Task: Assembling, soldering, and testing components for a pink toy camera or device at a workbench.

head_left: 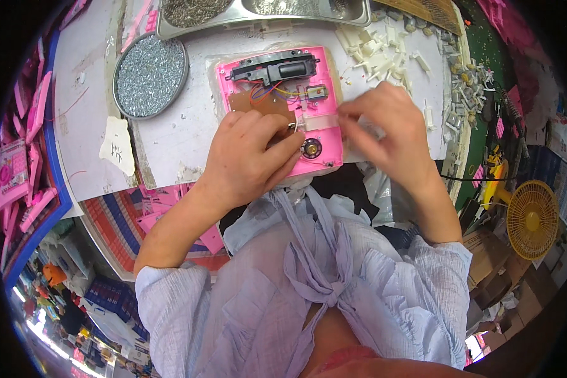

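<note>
A pink plastic housing (326,151) lies open on the table in front of me. Inside it are a black mechanism (290,68), a brown circuit board (258,104) with coloured wires, a small motor (317,92), a pale translucent strip (321,122) and a round speaker (311,148). My left hand (249,151) is closed over the board's lower part, fingertips together beside the strip's left end; whatever they pinch is hidden. Beside the housing's right edge, my right hand (390,129) has thumb and fingers apart, slightly blurred, with nothing visible in it.
A round tray of small metal screws (150,75) stands at the left. Behind the housing is a metal tray (252,22) with compartments of small parts. White plastic pieces (384,53) and small motors (463,94) lie at right. Pink housings (22,170) fill the far left; a yellow fan (532,219) stands right.
</note>
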`<state>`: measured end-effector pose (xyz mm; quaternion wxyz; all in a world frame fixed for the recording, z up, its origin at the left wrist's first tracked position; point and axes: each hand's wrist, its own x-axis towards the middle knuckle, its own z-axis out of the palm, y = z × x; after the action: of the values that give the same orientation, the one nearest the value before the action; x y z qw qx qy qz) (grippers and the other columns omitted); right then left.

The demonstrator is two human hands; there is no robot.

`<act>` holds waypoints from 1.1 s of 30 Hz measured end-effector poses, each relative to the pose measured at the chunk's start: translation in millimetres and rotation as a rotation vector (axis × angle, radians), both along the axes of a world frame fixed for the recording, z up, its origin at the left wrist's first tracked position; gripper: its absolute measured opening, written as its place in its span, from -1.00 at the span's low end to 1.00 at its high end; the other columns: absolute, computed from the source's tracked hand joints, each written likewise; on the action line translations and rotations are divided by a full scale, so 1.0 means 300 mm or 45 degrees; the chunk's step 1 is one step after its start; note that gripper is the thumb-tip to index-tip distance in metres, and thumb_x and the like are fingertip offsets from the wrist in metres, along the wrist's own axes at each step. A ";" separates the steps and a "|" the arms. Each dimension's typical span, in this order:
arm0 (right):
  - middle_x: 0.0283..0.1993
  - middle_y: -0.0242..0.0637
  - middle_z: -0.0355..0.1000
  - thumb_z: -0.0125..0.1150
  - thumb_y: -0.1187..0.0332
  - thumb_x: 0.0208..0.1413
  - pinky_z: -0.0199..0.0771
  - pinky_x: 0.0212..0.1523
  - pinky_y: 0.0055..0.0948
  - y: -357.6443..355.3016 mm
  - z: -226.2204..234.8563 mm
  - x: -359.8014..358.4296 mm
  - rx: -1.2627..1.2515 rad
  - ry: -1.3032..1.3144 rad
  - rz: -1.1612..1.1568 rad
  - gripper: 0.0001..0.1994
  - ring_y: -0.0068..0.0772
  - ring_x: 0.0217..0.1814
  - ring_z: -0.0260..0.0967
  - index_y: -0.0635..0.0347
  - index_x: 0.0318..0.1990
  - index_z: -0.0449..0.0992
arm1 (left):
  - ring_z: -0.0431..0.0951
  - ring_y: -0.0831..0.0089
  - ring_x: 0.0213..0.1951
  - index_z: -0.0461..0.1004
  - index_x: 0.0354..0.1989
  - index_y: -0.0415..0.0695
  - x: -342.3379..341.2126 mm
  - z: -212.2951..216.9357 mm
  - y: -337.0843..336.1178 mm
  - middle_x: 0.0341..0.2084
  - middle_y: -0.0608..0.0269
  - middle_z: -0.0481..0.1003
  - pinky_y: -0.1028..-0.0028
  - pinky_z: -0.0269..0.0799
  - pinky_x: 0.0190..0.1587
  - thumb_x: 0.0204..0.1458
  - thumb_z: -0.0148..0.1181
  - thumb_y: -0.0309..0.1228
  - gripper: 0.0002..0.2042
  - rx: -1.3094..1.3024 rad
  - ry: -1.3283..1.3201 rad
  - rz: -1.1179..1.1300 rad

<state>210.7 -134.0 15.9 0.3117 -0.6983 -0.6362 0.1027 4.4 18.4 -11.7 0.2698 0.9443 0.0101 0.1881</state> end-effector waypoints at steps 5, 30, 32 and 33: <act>-0.51 -0.28 0.48 0.40 0.29 -0.07 0.43 -0.30 -0.19 0.092 -0.036 0.001 -0.049 -0.060 -0.294 -0.84 -0.15 -0.40 0.43 0.12 -0.49 0.55 | 0.47 0.33 -0.32 0.61 -0.16 -0.04 0.041 0.013 0.029 -0.27 0.31 0.49 0.31 0.28 -0.21 -0.16 0.43 -0.44 -0.69 0.041 -0.211 0.141; -0.55 -0.35 0.37 0.24 0.25 -0.18 0.23 -0.43 -0.35 0.102 0.034 -0.185 -0.385 -0.979 -0.113 -0.89 -0.33 -0.38 0.28 0.02 -0.59 0.55 | 0.49 0.15 -0.23 0.55 -0.29 -0.14 0.219 0.025 0.115 -0.28 0.17 0.47 0.19 0.34 -0.12 -0.17 0.38 -0.51 -0.78 0.098 -0.158 0.004; -0.54 -0.36 0.41 0.24 0.26 -0.17 0.26 -0.42 -0.34 0.096 0.099 -0.153 -0.446 -0.875 -0.030 -0.89 -0.32 -0.35 0.33 0.03 -0.59 0.56 | 0.48 0.12 -0.26 0.53 -0.32 -0.15 0.232 0.029 0.128 -0.31 0.14 0.46 0.19 0.35 -0.18 -0.15 0.38 -0.51 -0.80 0.045 -0.110 -0.026; -0.50 -0.28 0.50 0.25 0.30 -0.12 0.41 -0.38 -0.18 0.096 0.053 -0.113 -0.549 -0.604 -0.038 -0.90 -0.20 -0.29 0.47 0.08 -0.53 0.61 | 0.48 0.11 -0.27 0.52 -0.33 -0.15 0.247 0.028 0.131 -0.31 0.13 0.46 0.20 0.36 -0.23 -0.14 0.38 -0.52 -0.81 0.028 -0.105 -0.051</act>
<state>176.8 -105.1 31.8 0.0009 -0.7618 -0.6445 0.0649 78.5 57.8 -3.4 0.2634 0.9386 -0.0218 0.2216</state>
